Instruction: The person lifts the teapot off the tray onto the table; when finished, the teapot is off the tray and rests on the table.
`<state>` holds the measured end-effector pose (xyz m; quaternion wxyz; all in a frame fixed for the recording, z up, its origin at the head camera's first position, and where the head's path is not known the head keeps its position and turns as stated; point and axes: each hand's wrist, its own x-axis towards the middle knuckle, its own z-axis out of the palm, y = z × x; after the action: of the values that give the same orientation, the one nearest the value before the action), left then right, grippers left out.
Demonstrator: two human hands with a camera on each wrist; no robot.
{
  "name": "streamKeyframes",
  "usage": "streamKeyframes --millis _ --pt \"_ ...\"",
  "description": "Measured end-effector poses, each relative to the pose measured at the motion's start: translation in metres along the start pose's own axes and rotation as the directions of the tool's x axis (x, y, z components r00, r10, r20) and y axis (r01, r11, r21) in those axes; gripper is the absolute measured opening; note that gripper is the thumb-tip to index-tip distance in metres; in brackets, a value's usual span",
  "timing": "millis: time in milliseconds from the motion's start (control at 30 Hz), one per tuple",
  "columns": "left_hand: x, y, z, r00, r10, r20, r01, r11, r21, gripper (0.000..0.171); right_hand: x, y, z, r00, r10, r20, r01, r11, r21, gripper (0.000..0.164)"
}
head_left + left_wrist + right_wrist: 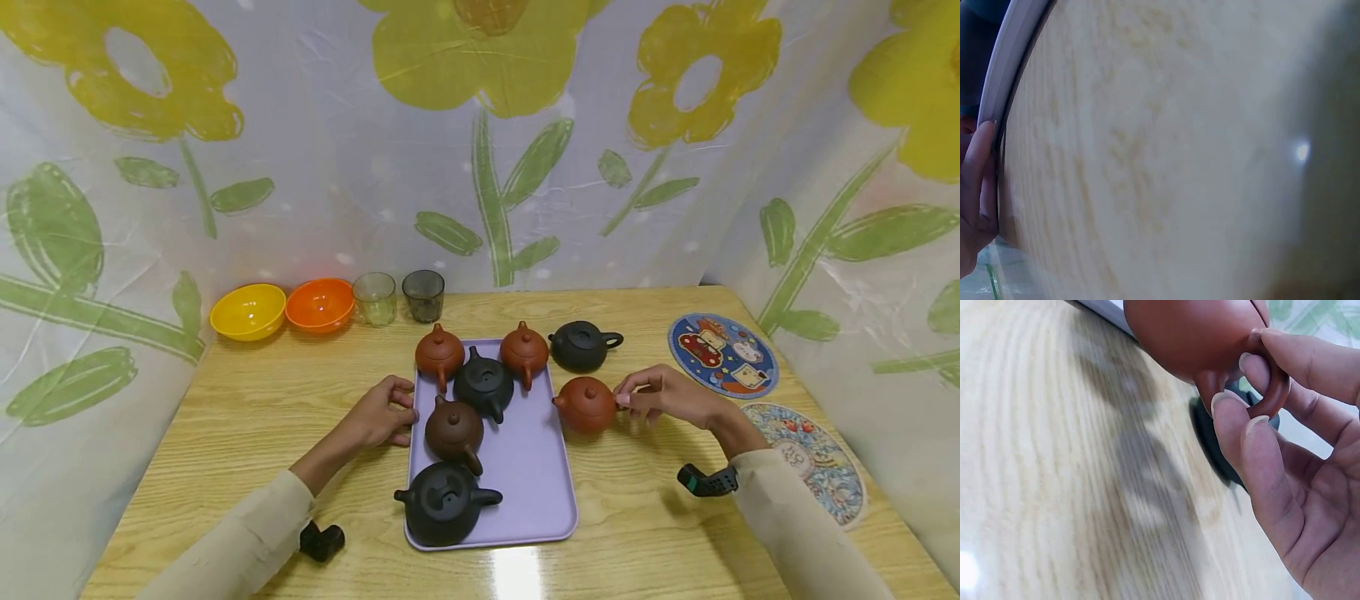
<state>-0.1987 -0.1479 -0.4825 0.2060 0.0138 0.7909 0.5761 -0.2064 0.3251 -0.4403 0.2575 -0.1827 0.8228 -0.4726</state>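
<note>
My right hand pinches the loop handle of a red-brown clay teapot, just right of the lilac tray. In the right wrist view that teapot appears raised off the table, its shadow apart from it. My left hand holds the tray's left rim, fingers curled against it. On the tray stand two red-brown teapots at the far end, a black teapot between them, a dark brown teapot and a larger black teapot at the near left corner.
A black teapot stands behind the held one. At the back left are a yellow bowl, an orange bowl, a clear glass and a dark glass. Two round patterned mats lie at the right.
</note>
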Motion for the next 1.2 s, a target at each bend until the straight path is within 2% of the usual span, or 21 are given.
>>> streamKeyframes --millis 233,633,1200 --pt "-0.002 0.001 0.000 1.000 0.011 0.000 -0.011 1.000 0.001 0.052 0.009 0.006 -0.008 1.000 0.007 0.009 -0.007 1.000 0.010 0.027" --pt "0.002 -0.001 0.001 1.000 -0.025 -0.013 0.025 1.000 -0.006 0.047 0.018 0.017 -0.019 0.998 0.059 0.007 -0.059 0.998 0.031 0.032" --pt "0.000 0.000 0.000 1.000 -0.028 -0.014 0.029 0.999 0.023 0.048 0.025 0.028 -0.022 0.995 0.094 0.025 -0.097 0.989 0.114 0.034"
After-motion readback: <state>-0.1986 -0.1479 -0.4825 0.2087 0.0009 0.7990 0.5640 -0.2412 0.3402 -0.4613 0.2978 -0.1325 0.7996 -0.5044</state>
